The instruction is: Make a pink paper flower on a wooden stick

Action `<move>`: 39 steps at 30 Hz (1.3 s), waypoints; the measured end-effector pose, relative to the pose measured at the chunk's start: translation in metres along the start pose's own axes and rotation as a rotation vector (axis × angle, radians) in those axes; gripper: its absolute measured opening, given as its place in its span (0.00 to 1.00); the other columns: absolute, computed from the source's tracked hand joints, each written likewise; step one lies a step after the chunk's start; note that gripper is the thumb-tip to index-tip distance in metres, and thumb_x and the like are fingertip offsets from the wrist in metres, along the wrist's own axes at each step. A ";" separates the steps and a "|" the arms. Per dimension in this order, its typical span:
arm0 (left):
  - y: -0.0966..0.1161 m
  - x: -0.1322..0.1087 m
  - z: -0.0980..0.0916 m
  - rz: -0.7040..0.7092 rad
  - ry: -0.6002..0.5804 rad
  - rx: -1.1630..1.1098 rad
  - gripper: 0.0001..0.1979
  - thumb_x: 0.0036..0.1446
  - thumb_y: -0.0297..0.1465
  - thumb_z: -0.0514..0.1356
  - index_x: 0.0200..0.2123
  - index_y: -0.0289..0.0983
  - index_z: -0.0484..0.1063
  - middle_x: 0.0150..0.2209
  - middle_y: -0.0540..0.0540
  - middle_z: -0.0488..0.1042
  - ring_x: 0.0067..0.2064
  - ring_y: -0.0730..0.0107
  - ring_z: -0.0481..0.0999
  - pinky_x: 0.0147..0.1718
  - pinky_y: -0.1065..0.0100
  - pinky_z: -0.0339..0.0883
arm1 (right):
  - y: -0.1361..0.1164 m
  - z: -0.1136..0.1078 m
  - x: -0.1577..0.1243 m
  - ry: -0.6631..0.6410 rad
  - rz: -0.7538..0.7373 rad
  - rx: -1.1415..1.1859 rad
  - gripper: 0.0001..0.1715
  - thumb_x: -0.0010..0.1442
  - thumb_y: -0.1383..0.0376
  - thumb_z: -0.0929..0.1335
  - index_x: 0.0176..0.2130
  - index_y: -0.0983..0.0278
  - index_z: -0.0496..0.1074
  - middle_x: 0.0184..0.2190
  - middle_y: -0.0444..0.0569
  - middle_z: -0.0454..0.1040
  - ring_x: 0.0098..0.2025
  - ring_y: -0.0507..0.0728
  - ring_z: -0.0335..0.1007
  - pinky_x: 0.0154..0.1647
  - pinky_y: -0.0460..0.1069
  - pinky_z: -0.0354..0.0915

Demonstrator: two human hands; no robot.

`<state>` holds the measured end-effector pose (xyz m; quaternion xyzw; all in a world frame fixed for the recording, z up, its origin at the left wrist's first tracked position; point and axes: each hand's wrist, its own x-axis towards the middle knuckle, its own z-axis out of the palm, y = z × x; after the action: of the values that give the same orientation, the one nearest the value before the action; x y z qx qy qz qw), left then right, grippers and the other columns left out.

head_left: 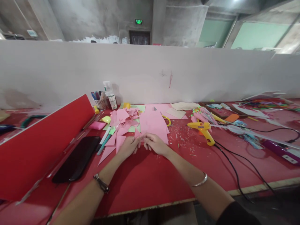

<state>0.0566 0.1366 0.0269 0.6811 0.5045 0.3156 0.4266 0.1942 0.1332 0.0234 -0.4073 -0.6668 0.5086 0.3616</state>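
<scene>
A pink paper piece appears pinched by the left hand; the grip of the right hand, just beside it, cannot be told. Creasing could be caused by uneven fingertip pressure.

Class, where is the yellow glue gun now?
In the head view, the yellow glue gun lies on the red tabletop, right of the right hand, beside the pink bundle.

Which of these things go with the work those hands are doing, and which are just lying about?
Likely in use:
pink paper pieces, by the left hand
pink sheet, by the right hand
perhaps the yellow glue gun

Apparently lying about:
dark flat device
carton
</scene>
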 end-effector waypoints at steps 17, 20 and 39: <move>-0.005 0.002 -0.003 0.201 0.036 -0.051 0.19 0.45 0.45 0.49 0.14 0.37 0.57 0.09 0.57 0.54 0.14 0.80 0.53 0.15 0.75 0.47 | -0.001 -0.002 0.001 0.031 0.004 0.010 0.08 0.55 0.66 0.58 0.25 0.64 0.57 0.09 0.33 0.57 0.11 0.44 0.48 0.15 0.41 0.46; -0.005 0.002 -0.002 0.182 0.019 -0.040 0.21 0.45 0.47 0.48 0.13 0.37 0.58 0.09 0.56 0.54 0.13 0.80 0.53 0.15 0.75 0.47 | -0.001 -0.004 0.000 -0.008 -0.023 -0.019 0.10 0.55 0.65 0.58 0.24 0.64 0.58 0.10 0.35 0.58 0.12 0.45 0.49 0.16 0.42 0.47; 0.002 -0.001 0.008 0.132 0.241 0.026 0.19 0.46 0.41 0.50 0.11 0.38 0.53 0.10 0.56 0.54 0.15 0.79 0.55 0.17 0.74 0.49 | -0.006 -0.001 -0.006 -0.113 0.007 -0.076 0.11 0.57 0.64 0.57 0.34 0.66 0.63 0.08 0.31 0.52 0.09 0.44 0.44 0.11 0.41 0.44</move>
<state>0.0636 0.1335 0.0252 0.6754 0.5101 0.4161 0.3324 0.1961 0.1275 0.0294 -0.3936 -0.7035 0.5065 0.3059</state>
